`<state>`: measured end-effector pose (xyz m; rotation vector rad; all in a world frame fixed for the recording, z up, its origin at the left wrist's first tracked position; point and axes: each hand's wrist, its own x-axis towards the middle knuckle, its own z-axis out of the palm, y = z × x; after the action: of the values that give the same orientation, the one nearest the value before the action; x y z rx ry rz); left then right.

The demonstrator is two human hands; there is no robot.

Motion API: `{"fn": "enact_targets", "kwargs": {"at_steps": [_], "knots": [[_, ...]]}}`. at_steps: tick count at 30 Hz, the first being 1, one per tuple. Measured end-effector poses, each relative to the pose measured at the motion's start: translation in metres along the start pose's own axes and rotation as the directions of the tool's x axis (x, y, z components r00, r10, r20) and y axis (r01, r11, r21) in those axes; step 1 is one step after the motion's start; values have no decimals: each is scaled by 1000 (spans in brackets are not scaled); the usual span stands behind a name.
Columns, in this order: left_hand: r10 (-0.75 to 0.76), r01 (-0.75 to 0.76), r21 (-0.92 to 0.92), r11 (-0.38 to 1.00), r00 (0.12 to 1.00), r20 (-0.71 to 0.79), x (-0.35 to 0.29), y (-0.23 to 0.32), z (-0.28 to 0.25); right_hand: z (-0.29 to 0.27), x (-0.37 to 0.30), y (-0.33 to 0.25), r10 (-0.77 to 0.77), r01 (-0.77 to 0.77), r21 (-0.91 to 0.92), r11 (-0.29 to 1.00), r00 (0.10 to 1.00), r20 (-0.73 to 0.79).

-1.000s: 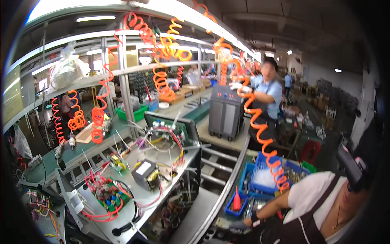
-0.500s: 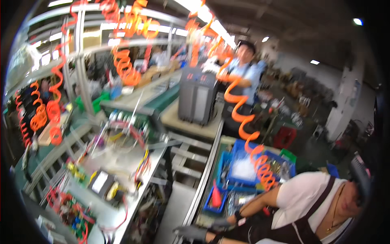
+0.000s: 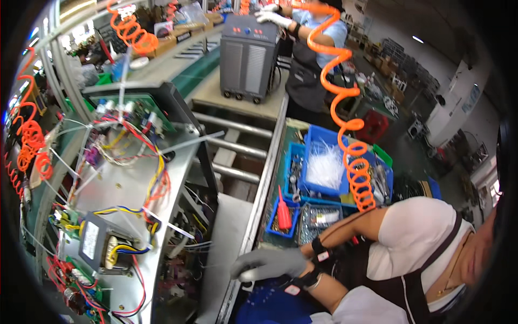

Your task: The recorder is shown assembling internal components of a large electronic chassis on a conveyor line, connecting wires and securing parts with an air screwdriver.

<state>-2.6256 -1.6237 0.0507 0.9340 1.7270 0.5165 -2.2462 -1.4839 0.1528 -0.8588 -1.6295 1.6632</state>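
Neither of my hands is in view. Closest on the left is a metal chassis panel (image 3: 135,186) carrying a black-cased transformer (image 3: 97,243), green circuit boards (image 3: 143,110) and coloured wires. Several white cable ties (image 3: 178,229) stick out from its wire bundles. At the right, a co-worker in a white top and dark apron (image 3: 394,294) has grey-gloved hands (image 3: 275,263) together above the conveyor's edge; whether they hold anything is not visible.
Roller conveyor (image 3: 237,151) runs away from me to a grey machine cabinet (image 3: 245,59). Beyond it, another person's white gloves (image 3: 272,17) touch the cabinet's top. Blue bins (image 3: 324,183) hold cable ties and hardware; a red bottle (image 3: 283,213) stands nearby. Orange coiled hoses (image 3: 337,97) hang down.
The view has tilted downward and sharpened, so the chassis and bins show higher in the picture. The far person's gloves now rest on the cabinet. The near co-worker's gloved hands are closer together.
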Motion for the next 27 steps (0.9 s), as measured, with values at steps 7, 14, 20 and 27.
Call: {"fn": "enact_targets", "kwargs": {"at_steps": [7,14,20,27], "knots": [[109,-107,-22,994,990,88,-9,-38,-5,-57,-56,-169,-750,898,-16,440,357,-557],[79,-105,156,982,983,167,13,-70,1,-217,-85,-208,-533,361,-610,705,-297,-792],[24,-49,122,991,979,202,2,-74,3,-353,-207,-117,-484,-774,-280,568,-39,-874],[-113,88,141,986,977,179,-20,-13,5,-303,-341,-19,220,-878,-61,-475,-51,-974]]}}
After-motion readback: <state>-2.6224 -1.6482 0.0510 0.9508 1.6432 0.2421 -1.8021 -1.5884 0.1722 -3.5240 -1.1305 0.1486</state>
